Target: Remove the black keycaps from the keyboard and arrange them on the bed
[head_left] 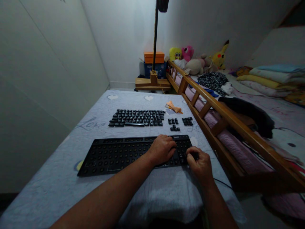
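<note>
A black keyboard lies on the sheet in front of me, most of its keycaps off and its round key stems showing. My left hand rests across its right part, fingers bent and pressed down on it near the number pad. At the keyboard's right edge, my right hand is closed in a pinch over the number pad; a small dark thing shows by its fingers, too dim to make out. Behind the keyboard, loose black keycaps lie in rows, with smaller groups of keycaps and number-pad keycaps to their right.
A crumpled orange cloth lies beyond the keycaps. A wooden bed rail runs along the right side, with plush toys and folded bedding past it. An orange box and a pole on a wooden base stand at the back. A cable trails at right.
</note>
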The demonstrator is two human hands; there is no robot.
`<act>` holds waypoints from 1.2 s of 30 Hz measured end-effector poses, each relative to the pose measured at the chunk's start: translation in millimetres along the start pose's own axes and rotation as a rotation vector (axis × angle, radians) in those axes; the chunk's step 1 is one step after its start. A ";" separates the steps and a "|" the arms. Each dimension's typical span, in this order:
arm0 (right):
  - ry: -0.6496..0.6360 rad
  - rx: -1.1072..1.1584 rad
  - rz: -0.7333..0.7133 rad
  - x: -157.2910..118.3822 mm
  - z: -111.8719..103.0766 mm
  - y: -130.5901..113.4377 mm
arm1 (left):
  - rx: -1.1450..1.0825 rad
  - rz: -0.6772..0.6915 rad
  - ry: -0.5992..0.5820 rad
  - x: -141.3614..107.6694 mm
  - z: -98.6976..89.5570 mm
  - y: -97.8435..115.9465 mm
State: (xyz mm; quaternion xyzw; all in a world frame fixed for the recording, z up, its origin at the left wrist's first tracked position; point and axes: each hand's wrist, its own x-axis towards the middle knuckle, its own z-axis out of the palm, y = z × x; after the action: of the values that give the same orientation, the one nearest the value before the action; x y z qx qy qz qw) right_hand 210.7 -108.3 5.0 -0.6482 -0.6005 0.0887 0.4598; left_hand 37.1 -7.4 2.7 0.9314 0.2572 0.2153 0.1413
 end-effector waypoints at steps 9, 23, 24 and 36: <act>-0.015 0.011 -0.016 2.1 -0.8 1.1 | -0.009 -0.002 0.005 -0.2 1.2 -0.6; -0.050 -0.024 -0.069 -1.3 -1.6 -1.7 | -0.017 -0.007 -0.007 0.0 -0.4 -0.2; -0.055 -0.036 -0.088 -1.8 -0.8 -1.1 | -0.017 -0.006 -0.008 0.0 -0.5 -0.2; -0.154 -0.088 -0.075 6.3 -2.5 -9.1 | -0.011 0.002 0.012 0.3 0.9 -0.2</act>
State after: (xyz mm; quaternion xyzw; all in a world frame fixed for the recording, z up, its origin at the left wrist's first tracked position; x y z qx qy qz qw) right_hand 207.7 -105.4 15.6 -0.6359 -0.6614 0.0945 0.3862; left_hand 37.7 -7.2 1.9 0.9296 0.2559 0.2223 0.1448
